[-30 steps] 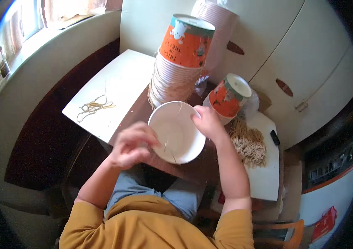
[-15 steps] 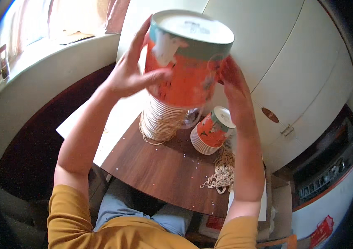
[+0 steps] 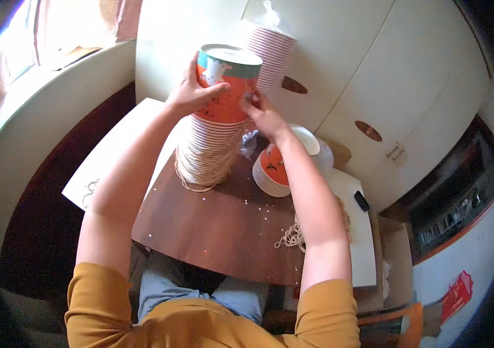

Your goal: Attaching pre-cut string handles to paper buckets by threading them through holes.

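Note:
Upside down at the top of a tall stack of nested paper buckets [image 3: 211, 148] is an orange paper bucket [image 3: 223, 101] with a green band and a white animal picture. My left hand [image 3: 192, 94] is wrapped round its left side, thumb across the front. My right hand [image 3: 265, 118] grips its right side low down, fingers bent against the wall. Beige cord loops [image 3: 197, 184] hang around the lower part of the stack. Right of it stands a shorter upturned stack of the same buckets [image 3: 273, 171], partly hidden by my right forearm.
A bundle of beige cords [image 3: 293, 235] lies on the brown tabletop [image 3: 200, 226], with small white bits scattered about. Behind rises a tall stack of pale-rimmed buckets [image 3: 273, 55] in clear plastic. A small black object [image 3: 362, 201] rests at the right, before white cabinets [image 3: 339, 58].
The orange bucket, held up close before, has gone down and away onto the tall stack between my hands. My right hand has shifted inward to its lower side.

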`<act>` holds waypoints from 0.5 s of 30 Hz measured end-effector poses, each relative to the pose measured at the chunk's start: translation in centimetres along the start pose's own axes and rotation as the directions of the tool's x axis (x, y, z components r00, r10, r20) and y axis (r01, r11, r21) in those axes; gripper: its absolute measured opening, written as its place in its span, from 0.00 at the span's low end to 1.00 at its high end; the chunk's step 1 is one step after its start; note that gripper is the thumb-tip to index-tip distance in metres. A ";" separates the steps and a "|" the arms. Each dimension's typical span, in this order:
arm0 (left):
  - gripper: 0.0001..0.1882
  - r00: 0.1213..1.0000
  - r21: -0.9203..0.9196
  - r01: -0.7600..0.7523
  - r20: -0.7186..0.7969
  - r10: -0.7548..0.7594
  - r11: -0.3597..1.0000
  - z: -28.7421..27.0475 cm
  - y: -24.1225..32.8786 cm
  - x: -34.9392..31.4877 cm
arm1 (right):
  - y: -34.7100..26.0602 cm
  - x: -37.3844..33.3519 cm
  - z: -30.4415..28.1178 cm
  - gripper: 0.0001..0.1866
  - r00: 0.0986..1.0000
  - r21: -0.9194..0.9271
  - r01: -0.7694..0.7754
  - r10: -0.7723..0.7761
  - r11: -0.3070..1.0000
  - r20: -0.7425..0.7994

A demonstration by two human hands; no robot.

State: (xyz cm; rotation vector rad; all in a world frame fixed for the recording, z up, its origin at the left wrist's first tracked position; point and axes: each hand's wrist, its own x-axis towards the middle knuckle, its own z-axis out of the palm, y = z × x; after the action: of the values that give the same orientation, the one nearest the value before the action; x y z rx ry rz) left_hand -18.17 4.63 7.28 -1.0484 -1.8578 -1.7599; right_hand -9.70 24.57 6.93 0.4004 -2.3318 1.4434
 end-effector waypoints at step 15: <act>0.38 0.998 0.311 -0.011 0.055 -0.006 0.950 4.8 -0.9 -22.7 | 3.8 -12.6 -9.1 0.17 0.920 -0.892 -0.203 -0.232 0.404 -0.315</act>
State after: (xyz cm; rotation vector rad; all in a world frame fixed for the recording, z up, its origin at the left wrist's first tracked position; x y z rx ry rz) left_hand -2.94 3.49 -10.17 -0.9822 -2.0811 -1.3852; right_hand 1.36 34.96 1.93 -0.2018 -2.3166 -0.0211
